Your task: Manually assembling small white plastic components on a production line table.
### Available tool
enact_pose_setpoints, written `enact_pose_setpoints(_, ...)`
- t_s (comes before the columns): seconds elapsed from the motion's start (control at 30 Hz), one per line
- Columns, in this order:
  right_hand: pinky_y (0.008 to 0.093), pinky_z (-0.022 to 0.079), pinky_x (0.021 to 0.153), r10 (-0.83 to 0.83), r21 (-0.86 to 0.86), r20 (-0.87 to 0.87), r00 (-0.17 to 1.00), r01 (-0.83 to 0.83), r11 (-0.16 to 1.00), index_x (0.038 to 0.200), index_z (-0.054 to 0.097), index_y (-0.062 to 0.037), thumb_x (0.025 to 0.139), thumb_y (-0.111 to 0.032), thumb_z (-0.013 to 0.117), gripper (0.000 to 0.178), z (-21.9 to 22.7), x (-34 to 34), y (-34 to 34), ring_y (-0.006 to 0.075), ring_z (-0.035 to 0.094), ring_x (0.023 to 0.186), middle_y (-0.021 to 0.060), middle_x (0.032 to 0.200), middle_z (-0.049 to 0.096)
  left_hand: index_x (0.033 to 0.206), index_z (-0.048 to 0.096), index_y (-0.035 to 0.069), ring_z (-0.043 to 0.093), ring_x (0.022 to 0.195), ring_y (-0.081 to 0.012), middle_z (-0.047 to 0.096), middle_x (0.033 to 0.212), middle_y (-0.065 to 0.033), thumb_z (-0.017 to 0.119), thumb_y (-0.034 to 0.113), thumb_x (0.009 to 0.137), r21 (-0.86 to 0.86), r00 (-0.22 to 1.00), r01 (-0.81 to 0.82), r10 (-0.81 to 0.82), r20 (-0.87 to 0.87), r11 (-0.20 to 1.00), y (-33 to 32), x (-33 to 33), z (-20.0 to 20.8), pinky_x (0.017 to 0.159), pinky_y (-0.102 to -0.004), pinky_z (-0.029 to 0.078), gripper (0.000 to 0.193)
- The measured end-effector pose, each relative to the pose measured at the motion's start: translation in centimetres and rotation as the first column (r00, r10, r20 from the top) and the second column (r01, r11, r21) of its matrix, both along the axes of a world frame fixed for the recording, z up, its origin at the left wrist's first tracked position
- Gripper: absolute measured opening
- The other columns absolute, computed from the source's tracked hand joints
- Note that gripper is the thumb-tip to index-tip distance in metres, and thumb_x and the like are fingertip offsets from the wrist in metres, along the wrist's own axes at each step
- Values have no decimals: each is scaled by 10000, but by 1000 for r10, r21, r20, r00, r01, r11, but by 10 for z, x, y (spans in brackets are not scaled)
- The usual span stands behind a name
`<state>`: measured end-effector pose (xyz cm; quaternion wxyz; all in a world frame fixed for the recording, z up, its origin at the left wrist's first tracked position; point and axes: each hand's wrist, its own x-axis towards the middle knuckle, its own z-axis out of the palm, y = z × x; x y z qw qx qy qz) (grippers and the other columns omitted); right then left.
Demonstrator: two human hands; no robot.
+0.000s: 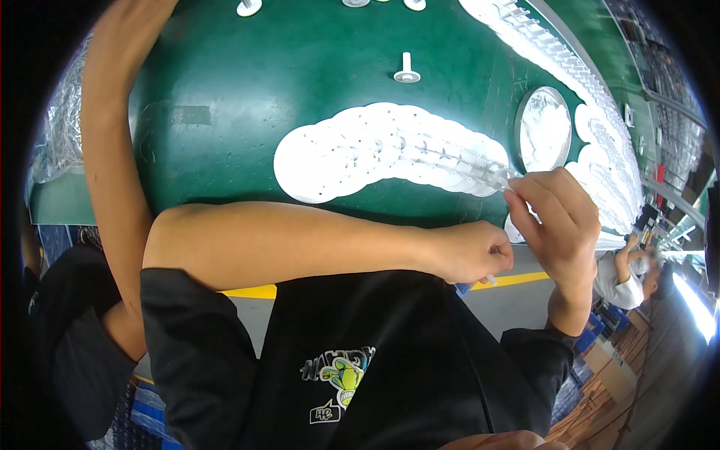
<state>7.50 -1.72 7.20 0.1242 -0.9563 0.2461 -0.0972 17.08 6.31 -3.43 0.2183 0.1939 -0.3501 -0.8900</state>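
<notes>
A curved row of overlapping white discs (315, 169) lies on the green table, and upright white pins stand on the ones toward the right. At the right end of this row my right hand (561, 217) pinches a small white pin-like part (507, 178) between thumb and fingertips. My left hand (472, 253) is closed near the table's front edge, its forearm crossing in front of the row. A short white rod (491, 280) pokes out below its fingers. What else the left hand holds is hidden.
A round shiny dish (544, 129) stands right of the row. More white discs with pins (532, 34) line the right edge. A white gear with a shaft (407, 73) stands behind the row. Another person's arm (112, 112) reaches across at left, near clear plastic bags (61, 131).
</notes>
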Motion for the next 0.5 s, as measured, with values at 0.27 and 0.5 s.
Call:
enact_pose_setpoints(0.27, 339, 462, 537, -29, -13, -21, 999, 29, 1000, 844, 641, 14, 640, 25, 747, 230, 1, 3, -2, 264, 599, 667, 110, 762, 611, 979, 551, -21, 545, 684, -111, 580, 855, -76, 507, 143, 898, -28, 999, -24, 23, -30, 999, 0, 0, 0, 596, -248, 451, 188)
enact_pose_setpoints(0.5, 334, 467, 536, -79, -18, 39, 996, 80, 997, 850, 649, 12, 646, 29, 750, 228, -7, -3, 2, 263, 603, 657, 113, 764, 617, 966, 554, -20, 545, 675, -115, 582, 827, -71, 509, 143, 899, -16, 998, -49, 48, -51, 999, 2, -1, 0, 589, -251, 444, 182)
